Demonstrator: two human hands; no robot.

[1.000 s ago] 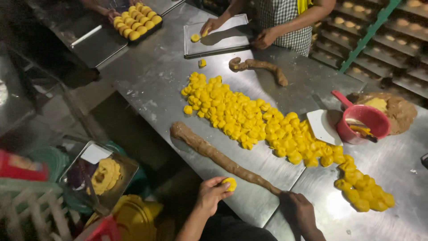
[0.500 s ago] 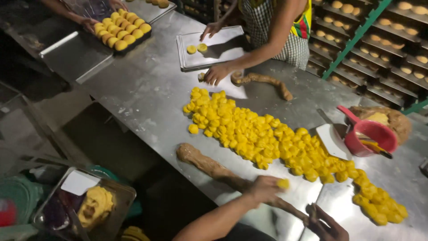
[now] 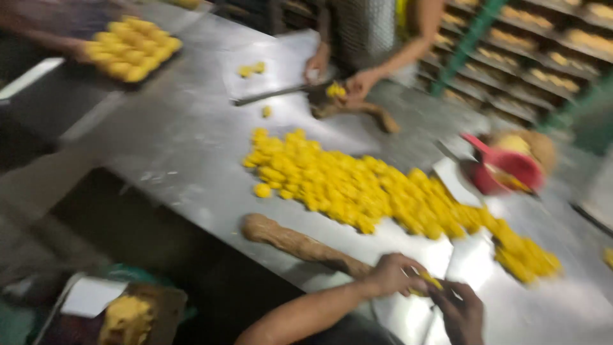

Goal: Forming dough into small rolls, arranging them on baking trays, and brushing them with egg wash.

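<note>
Left hand (image 3: pixel 397 275), lower centre of the frame: fingers curled around a small yellow dough piece (image 3: pixel 429 281), which is pinched between both hands just above the steel table (image 3: pixel 185 147). The blur hides the exact grip.

Right hand (image 3: pixel 461 310), lower right of centre: fingertips meet the same yellow piece from the right; palm partly closed.

Long brown dough roll (image 3: pixel 297 243), lower centre: lies flat on the table, its right end running under the left hand.

Heap of small yellow dough balls (image 3: pixel 383 191), centre to right: spread in a diagonal band across the table, just beyond the roll.

Red plastic bowl (image 3: pixel 507 169), right: stands on the table beside the heap's far end.

Dark tray of yellow balls (image 3: pixel 131 51), upper left: held by another person's hand.

Second person (image 3: pixel 377 32), top centre: both hands on a second brown dough roll (image 3: pixel 364 108), one yellow piece on it.
</note>
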